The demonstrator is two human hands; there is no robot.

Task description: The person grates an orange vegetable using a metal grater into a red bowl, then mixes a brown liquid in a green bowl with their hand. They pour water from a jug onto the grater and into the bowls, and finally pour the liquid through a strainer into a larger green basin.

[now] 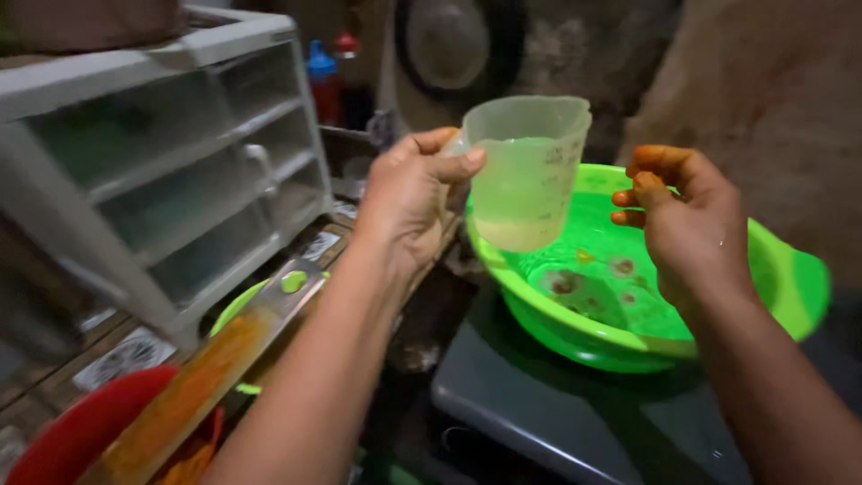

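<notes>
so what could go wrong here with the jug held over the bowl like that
The left hand holds the clear measuring jug, partly full of liquid, near the green basin's rim, so a tilt could spill outside it. The right hand's fingers look orange-stained and may be slippery, possibly smearing whatever they touch.

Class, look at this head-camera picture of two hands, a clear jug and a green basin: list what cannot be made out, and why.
- Translucent plastic measuring jug: its handle is hidden by the left hand.
- Bright green plastic basin: its near rim is covered by the right hand.
- Red plastic bowl: cut off by the frame's bottom-left corner.
- White plastic drawer unit: contents blurred behind cloudy fronts.
</notes>
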